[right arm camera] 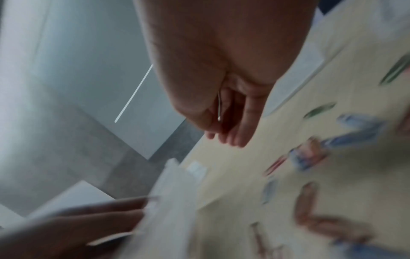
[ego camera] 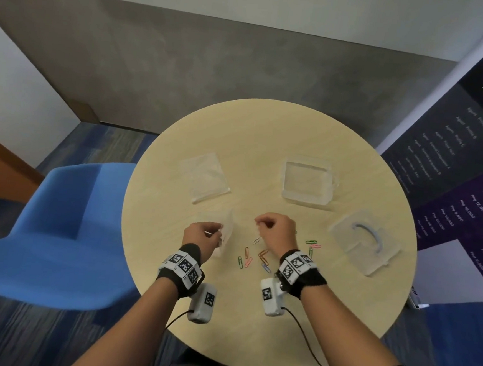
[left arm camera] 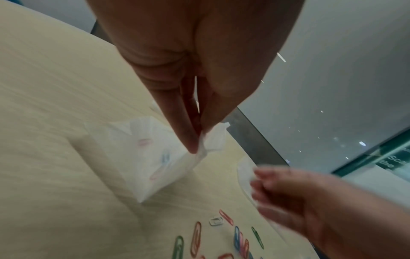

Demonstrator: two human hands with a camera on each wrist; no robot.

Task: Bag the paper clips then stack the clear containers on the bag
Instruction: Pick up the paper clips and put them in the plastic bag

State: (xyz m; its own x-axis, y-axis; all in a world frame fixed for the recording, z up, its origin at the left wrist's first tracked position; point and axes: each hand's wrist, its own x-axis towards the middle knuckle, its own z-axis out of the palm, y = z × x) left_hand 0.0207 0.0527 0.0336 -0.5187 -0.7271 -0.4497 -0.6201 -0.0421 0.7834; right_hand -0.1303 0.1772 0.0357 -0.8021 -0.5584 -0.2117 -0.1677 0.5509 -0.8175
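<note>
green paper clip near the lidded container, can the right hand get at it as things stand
Probably yes. The green paper clip lies bare on the table just beside the right hand, nothing covering it. But that hand already pinches a white clip, so it may need bagging first.

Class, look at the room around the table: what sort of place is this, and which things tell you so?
Probably an office meeting corner: a small round table, a blue chair on carpet, and a printed banner listing job levels.
</note>
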